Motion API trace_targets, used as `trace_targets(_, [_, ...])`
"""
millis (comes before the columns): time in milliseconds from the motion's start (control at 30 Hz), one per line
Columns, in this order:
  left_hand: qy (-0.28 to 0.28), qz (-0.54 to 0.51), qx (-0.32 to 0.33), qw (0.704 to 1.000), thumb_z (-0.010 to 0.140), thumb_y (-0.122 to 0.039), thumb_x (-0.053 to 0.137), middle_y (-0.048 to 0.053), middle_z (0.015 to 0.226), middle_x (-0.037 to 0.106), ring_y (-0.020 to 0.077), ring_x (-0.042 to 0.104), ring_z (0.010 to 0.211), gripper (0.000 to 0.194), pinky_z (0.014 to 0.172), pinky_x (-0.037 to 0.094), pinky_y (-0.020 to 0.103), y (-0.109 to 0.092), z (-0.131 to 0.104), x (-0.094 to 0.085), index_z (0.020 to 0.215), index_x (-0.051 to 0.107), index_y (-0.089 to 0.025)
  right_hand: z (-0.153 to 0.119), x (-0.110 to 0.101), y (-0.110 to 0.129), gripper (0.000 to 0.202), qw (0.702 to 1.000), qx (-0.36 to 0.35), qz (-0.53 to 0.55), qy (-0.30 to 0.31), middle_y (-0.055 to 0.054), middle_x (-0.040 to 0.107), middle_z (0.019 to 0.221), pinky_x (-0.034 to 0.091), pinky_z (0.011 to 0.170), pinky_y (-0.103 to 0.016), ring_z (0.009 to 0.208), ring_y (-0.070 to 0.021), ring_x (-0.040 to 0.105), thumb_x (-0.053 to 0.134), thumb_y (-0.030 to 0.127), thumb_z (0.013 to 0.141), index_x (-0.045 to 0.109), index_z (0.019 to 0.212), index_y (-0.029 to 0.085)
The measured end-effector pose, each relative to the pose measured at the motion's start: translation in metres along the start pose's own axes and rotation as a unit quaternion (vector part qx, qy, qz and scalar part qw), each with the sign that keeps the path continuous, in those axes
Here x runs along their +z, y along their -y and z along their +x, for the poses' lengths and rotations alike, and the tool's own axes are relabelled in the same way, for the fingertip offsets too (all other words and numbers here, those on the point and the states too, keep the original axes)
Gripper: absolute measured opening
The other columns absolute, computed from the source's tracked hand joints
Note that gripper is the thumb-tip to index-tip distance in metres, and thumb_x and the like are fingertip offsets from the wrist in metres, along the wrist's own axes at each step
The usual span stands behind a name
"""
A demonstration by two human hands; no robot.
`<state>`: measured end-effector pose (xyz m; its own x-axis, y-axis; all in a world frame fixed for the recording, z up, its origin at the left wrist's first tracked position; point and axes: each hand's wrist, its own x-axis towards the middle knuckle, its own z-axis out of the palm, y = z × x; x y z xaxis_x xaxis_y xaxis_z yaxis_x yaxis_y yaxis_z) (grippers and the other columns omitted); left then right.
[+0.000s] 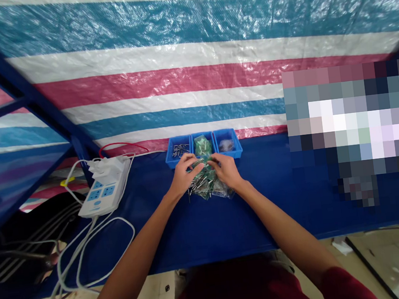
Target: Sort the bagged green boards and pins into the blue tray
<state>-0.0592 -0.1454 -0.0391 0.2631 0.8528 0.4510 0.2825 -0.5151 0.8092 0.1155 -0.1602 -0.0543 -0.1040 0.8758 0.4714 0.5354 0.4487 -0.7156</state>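
Note:
My left hand (185, 174) and my right hand (227, 169) meet over a heap of small metal pieces (199, 185). Between their fingertips is a small green-tinted plastic bag (206, 159), with the fingers of both hands closed on its edges. Thin, shiny rod-like pieces lie loose under my left hand. A clear plastic bag (221, 188) rests under my right hand. Just beyond stand joined blue bins: the left bin (169, 158) has loose metal pieces, the middle one a green bag (202, 145), the right one (236, 154) clear bags (226, 145).
A white power strip (97, 199) with plugged-in adapters (107, 169) lies at the left of the blue table (209, 234), its cables (84, 249) looping over the front edge. A striped tarp (177, 80) hangs behind. A blue frame post (35, 96) rises at left; the right side is pixelated.

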Motion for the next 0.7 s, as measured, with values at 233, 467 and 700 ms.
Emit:
trace_targets(233, [-0.006, -0.054, -0.066, 0.996, 0.081, -0.047, 0.065, -0.001, 0.063, 0.059, 0.0137, 0.057, 0.057, 0.034, 0.055, 0.045, 0.024, -0.003, -0.001, 0.001, 0.070, 0.063, -0.015, -0.004, -0.006, 0.010, 0.027, 0.994, 0.006, 0.104, -0.025, 0.000, 0.064, 0.073, 0.049, 0.073, -0.031, 0.066, -0.0166, 0.061, 0.044, 0.026, 0.093, 0.058, 0.116, 0.021])
trace_targets(467, [0.020, -0.158, -0.113, 0.981, 0.078, -0.049, 0.070, -0.008, 0.049, 0.050, 0.0068, 0.042, 0.034, 0.039, 0.038, 0.035, 0.019, 0.003, 0.000, 0.004, 0.101, 0.056, -0.020, -0.001, -0.006, 0.007, 0.019, 0.995, -0.078, 0.051, -0.029, -0.008, 0.062, 0.110, 0.049, 0.088, -0.036, 0.100, -0.0203, 0.060, 0.052, 0.015, 0.083, 0.065, 0.095, 0.022])
trace_targets(700, [0.011, -0.058, -0.013, 0.998, 0.084, -0.069, 0.048, 0.011, 0.091, 0.068, 0.0195, 0.063, 0.080, 0.057, 0.067, 0.051, 0.029, 0.003, 0.003, 0.001, 0.078, 0.067, -0.016, 0.001, -0.008, 0.004, 0.012, 0.997, 0.006, 0.063, -0.051, -0.002, 0.065, 0.075, 0.047, 0.072, -0.029, 0.071, -0.0170, 0.060, 0.056, 0.030, 0.084, 0.061, 0.082, 0.019])
